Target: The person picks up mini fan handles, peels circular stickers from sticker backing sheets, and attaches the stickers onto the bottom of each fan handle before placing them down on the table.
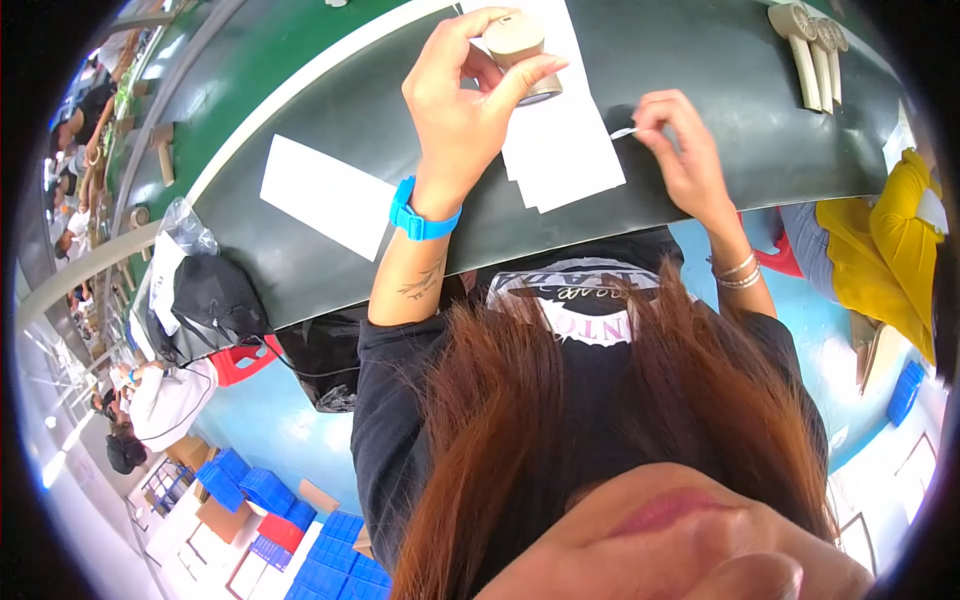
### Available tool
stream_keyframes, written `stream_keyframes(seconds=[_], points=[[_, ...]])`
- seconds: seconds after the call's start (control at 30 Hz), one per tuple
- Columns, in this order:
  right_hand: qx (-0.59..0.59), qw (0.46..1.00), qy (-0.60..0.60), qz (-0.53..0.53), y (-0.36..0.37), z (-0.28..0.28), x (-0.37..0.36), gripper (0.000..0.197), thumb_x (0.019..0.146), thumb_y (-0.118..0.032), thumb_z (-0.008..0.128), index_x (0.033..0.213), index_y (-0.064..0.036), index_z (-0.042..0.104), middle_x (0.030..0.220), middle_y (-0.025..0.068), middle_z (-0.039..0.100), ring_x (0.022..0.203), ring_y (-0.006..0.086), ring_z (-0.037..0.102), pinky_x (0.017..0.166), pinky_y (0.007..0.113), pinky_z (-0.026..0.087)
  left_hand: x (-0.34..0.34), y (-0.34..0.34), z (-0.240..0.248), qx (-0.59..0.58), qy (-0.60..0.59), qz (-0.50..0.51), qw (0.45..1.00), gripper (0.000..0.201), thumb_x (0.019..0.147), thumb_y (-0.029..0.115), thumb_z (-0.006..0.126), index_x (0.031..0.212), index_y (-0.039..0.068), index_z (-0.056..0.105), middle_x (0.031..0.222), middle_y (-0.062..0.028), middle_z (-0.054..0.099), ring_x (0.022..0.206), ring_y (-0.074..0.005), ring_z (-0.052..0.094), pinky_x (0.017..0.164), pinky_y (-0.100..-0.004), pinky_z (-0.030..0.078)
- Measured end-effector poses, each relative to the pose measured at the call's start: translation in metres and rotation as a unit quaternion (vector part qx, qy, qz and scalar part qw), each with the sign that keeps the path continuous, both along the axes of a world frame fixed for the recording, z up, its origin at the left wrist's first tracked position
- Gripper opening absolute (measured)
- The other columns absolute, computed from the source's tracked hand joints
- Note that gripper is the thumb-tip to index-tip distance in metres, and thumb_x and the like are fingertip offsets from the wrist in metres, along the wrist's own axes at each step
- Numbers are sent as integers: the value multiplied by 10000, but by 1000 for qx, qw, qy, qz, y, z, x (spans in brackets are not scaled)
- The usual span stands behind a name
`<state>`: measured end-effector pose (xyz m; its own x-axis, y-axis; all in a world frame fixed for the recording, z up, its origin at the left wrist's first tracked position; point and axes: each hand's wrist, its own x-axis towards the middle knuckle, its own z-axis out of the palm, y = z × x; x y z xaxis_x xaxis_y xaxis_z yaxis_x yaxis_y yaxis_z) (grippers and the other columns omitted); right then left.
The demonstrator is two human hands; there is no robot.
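Observation:
My left hand (455,110), with a blue wristband, is closed around a beige hair dryer (515,38). Its round head shows between my thumb and fingers; its handle is hidden. A dark rim marks the head's lower end. Over the dark green tabletop to the right, my right hand (680,150) pinches a small white strip (622,132), too small to make out exactly. White sheets of paper (565,160) lie overlapping beneath and between my hands. Another white sheet (328,196) lies by itself left of my left wrist.
Several similar beige hair dryers (810,55) lie together at the table's far right. A black bag (215,300) sits by the left table edge. A person in yellow (860,260) is close on the right. Blue crates (335,550) are stacked on the floor behind.

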<state>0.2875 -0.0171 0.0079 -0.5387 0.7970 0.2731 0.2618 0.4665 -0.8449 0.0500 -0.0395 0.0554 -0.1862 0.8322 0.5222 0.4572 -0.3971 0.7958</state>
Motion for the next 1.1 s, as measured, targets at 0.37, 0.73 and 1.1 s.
stream_keyframes(seconds=[0.37, 0.73, 1.1], points=[[-85, 983, 162, 8, -27, 81, -24, 267, 840, 85, 555, 1076, -1, 462, 919, 85, 526, 938, 185, 546, 873, 303, 421, 22, -44, -1, -69, -207, -182, 959, 453, 720, -152, 675, 1154, -67, 572, 1193, -153, 549, 988, -252, 617, 785, -321, 591], [-83, 990, 116, -8, -38, 94, -35, 375, 807, 116, 582, 1119, -21, 425, 867, 55, 530, 949, 168, 587, 853, 291, 449, 29, -57, -4, -109, -306, -248, 913, 434, 749, -143, 651, 1169, -74, 568, 1238, -155, 490, 932, -236, 642, 771, -314, 600], [-27, 998, 43, -24, -40, 102, -36, 314, 807, 84, 609, 1064, -13, 457, 906, 57, 561, 820, 123, 574, 821, 288, 484, 31, -58, -5, -114, -298, -242, 916, 419, 763, -117, 653, 1170, -44, 585, 1238, -144, 500, 939, -206, 627, 790, -302, 591]])
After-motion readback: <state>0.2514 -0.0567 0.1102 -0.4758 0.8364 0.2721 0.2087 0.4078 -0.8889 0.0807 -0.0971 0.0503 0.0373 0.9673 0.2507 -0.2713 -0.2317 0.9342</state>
